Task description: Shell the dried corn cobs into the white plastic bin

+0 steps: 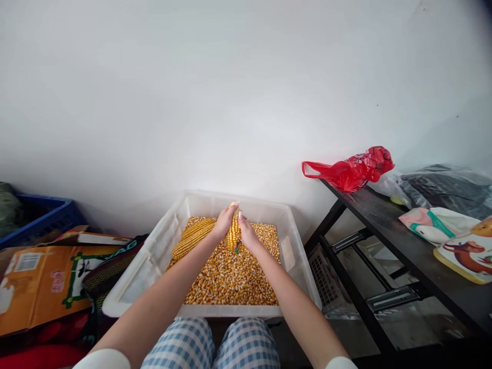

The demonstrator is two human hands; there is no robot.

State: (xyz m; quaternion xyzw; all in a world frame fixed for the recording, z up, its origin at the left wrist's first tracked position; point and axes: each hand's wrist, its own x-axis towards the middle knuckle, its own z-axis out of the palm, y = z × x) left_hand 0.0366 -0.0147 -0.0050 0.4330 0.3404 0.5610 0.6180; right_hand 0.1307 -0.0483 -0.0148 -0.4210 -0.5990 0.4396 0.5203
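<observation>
Between my two hands is an ear of corn, held nearly upright over a white plastic bin. My left hand is wrapped round its upper left side. From the right, my right hand grips the same ear with the thumb against it. Loose corn kernels cover the bottom of the bin. Several more whole ears of corn lie on the kernels left of my hands. A small green bit shows just below the held ear; I cannot make out what it is.
To the right stands a black table with a red plastic bag and picture-printed packages. An orange cardboard box and a blue crate are at the left. A white wall rises behind the bin.
</observation>
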